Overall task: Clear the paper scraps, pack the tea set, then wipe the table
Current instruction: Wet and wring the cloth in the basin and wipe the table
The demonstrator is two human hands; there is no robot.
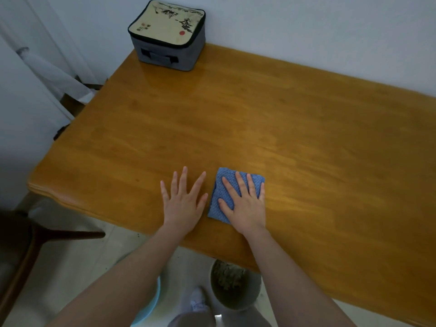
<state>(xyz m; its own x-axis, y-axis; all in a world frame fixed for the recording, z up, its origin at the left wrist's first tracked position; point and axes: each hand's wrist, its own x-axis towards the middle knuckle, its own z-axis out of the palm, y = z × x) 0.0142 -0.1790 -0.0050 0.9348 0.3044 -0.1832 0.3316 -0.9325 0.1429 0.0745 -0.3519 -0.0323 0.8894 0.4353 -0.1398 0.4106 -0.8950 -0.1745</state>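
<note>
Now, with the right hand spread flat on the folded blue cloth at lower centre and the left hand splayed on the table beside it, even pressure and long overlapping strokes toward the tea-set bag at upper left should serve best.

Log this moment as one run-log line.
stage: wipe table | right hand: flat on blue cloth | left hand: flat on table | bag: closed, far corner
</note>
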